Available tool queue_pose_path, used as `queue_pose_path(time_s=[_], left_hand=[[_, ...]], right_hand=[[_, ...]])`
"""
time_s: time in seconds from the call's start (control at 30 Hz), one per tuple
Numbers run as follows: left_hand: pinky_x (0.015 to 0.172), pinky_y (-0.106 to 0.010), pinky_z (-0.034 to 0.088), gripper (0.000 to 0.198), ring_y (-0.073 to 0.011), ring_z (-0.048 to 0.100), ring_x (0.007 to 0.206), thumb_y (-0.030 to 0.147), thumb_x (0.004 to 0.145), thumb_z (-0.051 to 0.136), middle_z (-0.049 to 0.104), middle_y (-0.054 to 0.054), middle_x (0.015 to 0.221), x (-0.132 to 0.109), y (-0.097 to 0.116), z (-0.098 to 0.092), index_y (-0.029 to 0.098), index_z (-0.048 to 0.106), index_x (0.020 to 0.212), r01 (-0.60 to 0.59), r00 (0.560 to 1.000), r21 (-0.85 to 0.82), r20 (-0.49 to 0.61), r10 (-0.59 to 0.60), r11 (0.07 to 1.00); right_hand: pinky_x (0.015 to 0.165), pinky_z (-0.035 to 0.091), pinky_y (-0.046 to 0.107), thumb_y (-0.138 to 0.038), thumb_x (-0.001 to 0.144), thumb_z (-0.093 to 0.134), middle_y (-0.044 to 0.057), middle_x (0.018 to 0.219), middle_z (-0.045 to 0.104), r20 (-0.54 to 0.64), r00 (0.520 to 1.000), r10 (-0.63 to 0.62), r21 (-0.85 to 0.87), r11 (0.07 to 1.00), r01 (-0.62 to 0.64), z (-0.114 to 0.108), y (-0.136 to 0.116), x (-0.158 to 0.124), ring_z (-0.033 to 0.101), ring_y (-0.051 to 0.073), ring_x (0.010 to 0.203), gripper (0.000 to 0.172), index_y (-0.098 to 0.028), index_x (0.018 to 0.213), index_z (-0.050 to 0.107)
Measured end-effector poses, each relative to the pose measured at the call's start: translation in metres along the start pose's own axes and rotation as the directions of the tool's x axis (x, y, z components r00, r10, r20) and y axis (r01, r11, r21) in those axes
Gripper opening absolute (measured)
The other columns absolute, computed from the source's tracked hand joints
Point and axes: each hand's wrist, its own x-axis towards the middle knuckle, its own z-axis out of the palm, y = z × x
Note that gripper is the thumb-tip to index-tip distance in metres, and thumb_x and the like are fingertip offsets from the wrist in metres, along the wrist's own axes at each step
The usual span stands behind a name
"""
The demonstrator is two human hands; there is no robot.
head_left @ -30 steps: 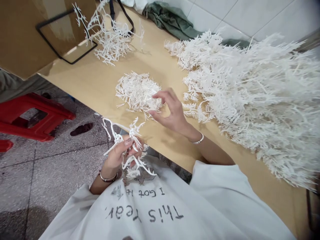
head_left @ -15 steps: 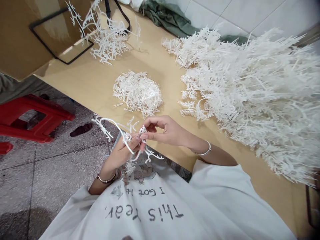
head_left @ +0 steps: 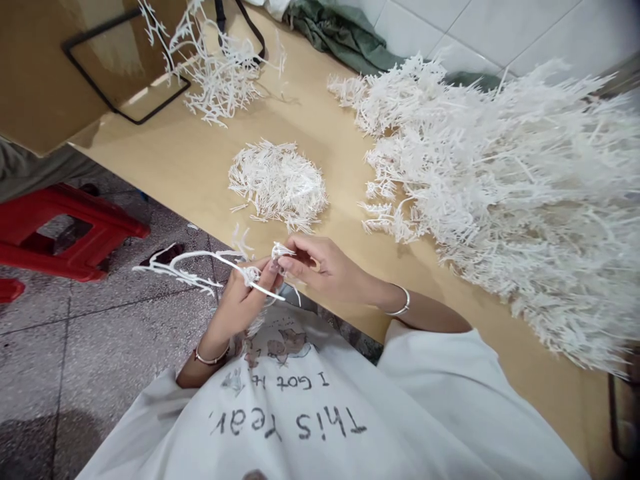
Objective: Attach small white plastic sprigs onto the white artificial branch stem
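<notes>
My left hand is closed around a white plastic branch, whose forked twigs stick out to the left past the table edge. My right hand meets it at the fingertips, pinching a small white sprig at the branch. Just how the sprig joins the stem is hidden by the fingers. Beyond my hands, on the table, lies a small heap of short white sprigs.
A large mass of white branches covers the table's right side. Bare forked stems lie at the back left beside a black metal frame and a cardboard box. A red stool stands on the floor at left.
The branch in my left hand has turned, so its twigs now reach farther left and lower. The twigs that hung below my hands are mostly out of sight.
</notes>
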Motion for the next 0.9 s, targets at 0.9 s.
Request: queue_pose_path(time_s=[0.9], left_hand=[[0.037, -0.022, 0.018, 0.045, -0.0057, 0.023, 0.035, 0.043, 0.077, 0.059, 0.027, 0.006, 0.038, -0.001, -0.002, 0.005, 0.018, 0.039, 0.045, 0.256, 0.966, -0.538, 0.167, -0.197, 0.803]], right_hand=[[0.047, 0.023, 0.019, -0.031, 0.096, 0.039, -0.007, 0.059, 0.026, 0.188, 0.970, -0.153, 0.551, 0.834, 0.025, 0.008, 0.006, 0.002, 0.025, 0.005, 0.049, 0.035, -0.017, 0.064, 0.035]])
